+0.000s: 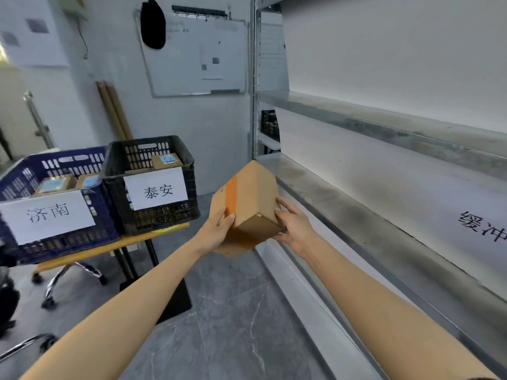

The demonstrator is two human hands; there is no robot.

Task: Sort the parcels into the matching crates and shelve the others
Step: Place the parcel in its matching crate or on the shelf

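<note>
A brown cardboard parcel (251, 198) with an orange tape stripe hangs tilted in the air at the centre, just left of the metal shelf (343, 212). My left hand (216, 229) grips its left lower side and my right hand (292, 227) grips its right end. To the left, a black crate (153, 212) with a white paper label and a blue crate (63, 242) with another label stand on a yellow table (129, 241). Both crates hold small labelled parcels.
The shelf unit runs along the right, with a higher board (384, 124) and a paper sign (485, 226) on the middle board. A whiteboard (197, 56) hangs on the back wall. Chair bases with castors (68, 278) stand under the table on the grey floor.
</note>
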